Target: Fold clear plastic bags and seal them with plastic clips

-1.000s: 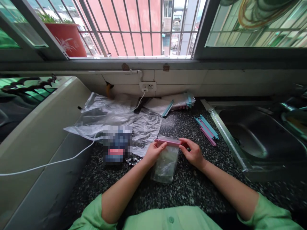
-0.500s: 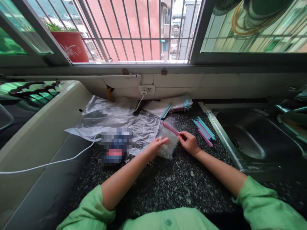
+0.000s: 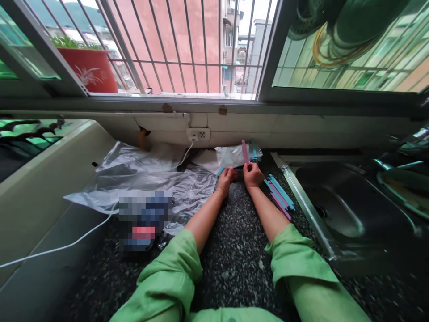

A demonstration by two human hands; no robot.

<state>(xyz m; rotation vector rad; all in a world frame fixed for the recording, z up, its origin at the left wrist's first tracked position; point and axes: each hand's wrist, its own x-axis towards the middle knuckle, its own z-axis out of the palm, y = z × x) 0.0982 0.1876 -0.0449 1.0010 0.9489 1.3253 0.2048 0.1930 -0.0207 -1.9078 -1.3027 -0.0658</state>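
Observation:
A clear plastic bag (image 3: 230, 156) with a pink sealing clip (image 3: 245, 152) along one edge lies over the pile at the back of the counter. My right hand (image 3: 254, 175) is closed on the lower end of that clip. Just left of it, my left hand (image 3: 225, 182) has loosely bent fingers with nothing visible in them. A blue sealing clip (image 3: 220, 171) shows beside the left hand, partly covered by it. To the right of my right hand lie several loose blue and pink sealing clips (image 3: 279, 194).
Crumpled clear plastic sheeting (image 3: 134, 172) spreads over the left of the speckled counter (image 3: 231, 250). A blurred-out object (image 3: 145, 219) lies at its front, near a white cable (image 3: 80, 239). A metal sink (image 3: 335, 201) is at right, a wall socket (image 3: 198, 134) behind.
Both hands have moved forward to the back of the counter. The bag with the pink clip has gone from above the counter's middle onto the pile, and my left hand has let go of it.

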